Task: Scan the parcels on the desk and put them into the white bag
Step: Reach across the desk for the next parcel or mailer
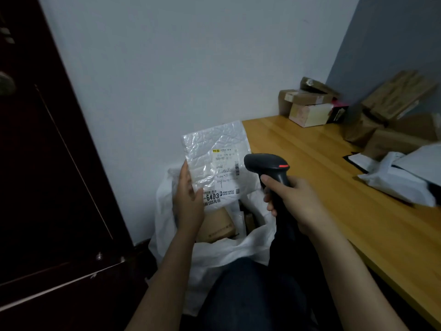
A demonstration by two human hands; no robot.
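Two hands busy: my left grip (pixel 188 201) pinches the white parcel (pixel 210 144) upright above the open white bag (pixel 214 256); my right grip (pixel 293 201) curls round the scanner (pixel 265 162), pointed at the label (pixel 224 168).

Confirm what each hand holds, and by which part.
Left hand pinches the clear plastic parcel at its lower-left edge, thumb on the label side. Right hand grips the black scanner by its handle.

Crinkled white labelled parcel (pixel 214 149) upright over the open white bag (pixel 226 254), black scanner (pixel 265 163) just beside it.
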